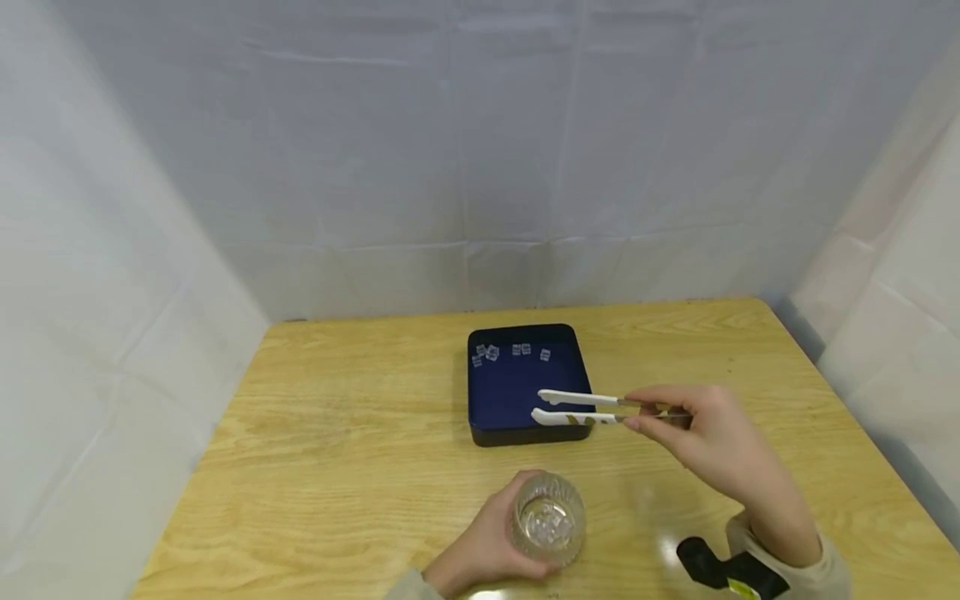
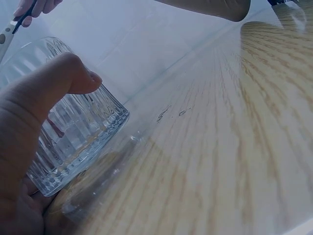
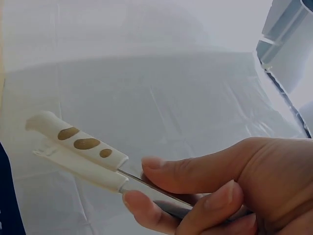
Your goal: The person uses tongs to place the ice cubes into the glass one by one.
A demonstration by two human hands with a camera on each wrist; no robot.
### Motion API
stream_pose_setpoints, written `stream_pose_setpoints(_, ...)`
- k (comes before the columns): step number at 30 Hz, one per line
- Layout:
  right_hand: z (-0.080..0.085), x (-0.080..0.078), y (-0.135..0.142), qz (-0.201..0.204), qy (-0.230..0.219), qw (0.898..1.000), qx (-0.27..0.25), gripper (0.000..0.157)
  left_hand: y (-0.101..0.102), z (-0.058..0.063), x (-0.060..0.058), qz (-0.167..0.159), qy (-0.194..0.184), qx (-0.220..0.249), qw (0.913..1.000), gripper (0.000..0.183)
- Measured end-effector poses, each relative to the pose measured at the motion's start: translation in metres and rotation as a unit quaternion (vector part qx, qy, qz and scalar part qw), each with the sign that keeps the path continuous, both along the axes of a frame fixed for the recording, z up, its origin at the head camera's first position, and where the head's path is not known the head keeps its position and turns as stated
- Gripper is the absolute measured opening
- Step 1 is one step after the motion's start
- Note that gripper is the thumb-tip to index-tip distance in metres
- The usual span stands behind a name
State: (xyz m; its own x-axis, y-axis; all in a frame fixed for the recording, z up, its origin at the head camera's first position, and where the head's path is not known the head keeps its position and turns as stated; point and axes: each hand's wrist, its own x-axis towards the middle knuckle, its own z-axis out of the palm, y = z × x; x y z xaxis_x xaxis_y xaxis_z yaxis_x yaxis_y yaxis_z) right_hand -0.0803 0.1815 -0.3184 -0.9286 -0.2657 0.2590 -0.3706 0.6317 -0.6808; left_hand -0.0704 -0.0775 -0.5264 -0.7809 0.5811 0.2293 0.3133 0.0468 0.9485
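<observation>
My left hand (image 1: 491, 533) grips a ribbed clear glass (image 1: 567, 508) near the front of the table, thumb and fingers curled round its side. Clear cubes (image 1: 547, 523) lie in the bottom of the glass. In the right wrist view, my right hand (image 3: 205, 191) pinches the metal part of a pair of tongs (image 3: 88, 147) with white tips. Those tips are apart, with nothing between them, over the near right part of a dark blue square tray (image 1: 498, 404). Several small clear cubes (image 1: 492, 353) lie along the tray's far side.
The wooden table (image 1: 337, 433) carries the tray near its middle. White sheeting (image 1: 450, 167) hangs behind the table and at both sides. A black strap with a camera mount (image 1: 731, 571) sits at the right wrist.
</observation>
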Motion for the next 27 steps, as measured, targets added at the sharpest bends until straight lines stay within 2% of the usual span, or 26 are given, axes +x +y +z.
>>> stream_pose_setpoints(7, -0.007, -0.018, 0.003, -0.036, -0.010, 0.999, -0.006, 0.021, 0.001, 0.001, -0.001, 0.000, 0.000, 0.000, 1.0000, 0.093)
stream_pose_setpoints(17, -0.029, -0.045, 0.007, -0.081, -0.031, 0.996, -0.035, 0.024, 0.001, 0.000, 0.000, -0.003, -0.008, 0.004, 1.0000, 0.092)
stream_pose_setpoints(27, -0.058, -0.074, 0.005, -0.087, -0.021, 0.990, -0.113, 0.027, 0.002, 0.000, -0.001, -0.006, 0.002, 0.010, 0.9999, 0.091)
